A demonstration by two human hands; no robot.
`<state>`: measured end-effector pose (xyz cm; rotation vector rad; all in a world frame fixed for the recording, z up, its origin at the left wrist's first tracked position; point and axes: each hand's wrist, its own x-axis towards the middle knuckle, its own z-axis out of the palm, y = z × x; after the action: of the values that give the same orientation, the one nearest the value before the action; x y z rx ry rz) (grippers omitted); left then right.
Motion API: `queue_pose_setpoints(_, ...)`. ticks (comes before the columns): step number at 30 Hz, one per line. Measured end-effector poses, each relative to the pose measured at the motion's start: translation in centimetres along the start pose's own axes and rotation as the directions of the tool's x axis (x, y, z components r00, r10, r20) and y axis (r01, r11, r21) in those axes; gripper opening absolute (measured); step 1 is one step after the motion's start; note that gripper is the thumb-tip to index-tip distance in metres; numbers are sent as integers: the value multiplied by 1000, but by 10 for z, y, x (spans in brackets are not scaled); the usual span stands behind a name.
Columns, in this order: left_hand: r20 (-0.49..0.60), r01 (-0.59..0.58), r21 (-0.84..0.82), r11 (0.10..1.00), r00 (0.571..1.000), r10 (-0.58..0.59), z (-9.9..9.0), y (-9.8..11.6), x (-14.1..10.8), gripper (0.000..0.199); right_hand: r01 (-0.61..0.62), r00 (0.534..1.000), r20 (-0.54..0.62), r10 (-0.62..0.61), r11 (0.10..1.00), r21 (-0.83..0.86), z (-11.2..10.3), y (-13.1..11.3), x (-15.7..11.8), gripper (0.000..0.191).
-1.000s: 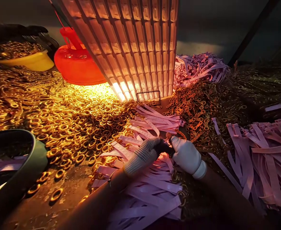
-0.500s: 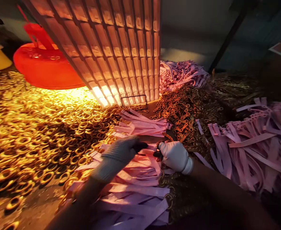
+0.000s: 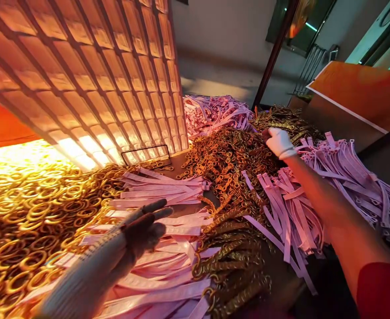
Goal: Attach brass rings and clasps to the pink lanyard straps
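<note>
My left hand (image 3: pixel 141 232), in a white knit glove with dark fingers, is held over a row of pink straps (image 3: pixel 168 261). Its fingers are stretched out and nothing is in them. Gold-coloured chains (image 3: pixel 231 266) hang from the right ends of those straps, and gold rings lie at their left ends. Farther off, my right hand (image 3: pixel 280 142), gloved in white, is at the edge of a heap of short metal chains (image 3: pixel 228 164). Its fingers are drawn together, and whatever they may hold is too small to make out.
Many gold rings (image 3: pixel 25 226) cover the left side under bright light. A ribbed translucent panel (image 3: pixel 115 88) stands behind them, beside a red lamp shade (image 3: pixel 2 119). Loose pink straps (image 3: pixel 297 208) are piled at the right, with another strap heap (image 3: pixel 218 113) at the back.
My hands were together over the straps and are now apart. The right has reached far back to the right; the left has opened. The view has turned right.
</note>
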<state>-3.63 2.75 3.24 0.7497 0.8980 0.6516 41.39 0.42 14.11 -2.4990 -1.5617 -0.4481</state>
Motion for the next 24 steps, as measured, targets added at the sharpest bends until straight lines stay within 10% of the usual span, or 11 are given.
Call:
queue_pose_setpoints(8,-85,38,-187,982,995,-55,12,0,-10,71,-72,997,-3,74,969,-236,35,25,82,35)
queue_pose_setpoints(24,100,-37,-402,915,991,85,-2,-13,0,51,-100,989,62,133,923,-372,43,8,105,28)
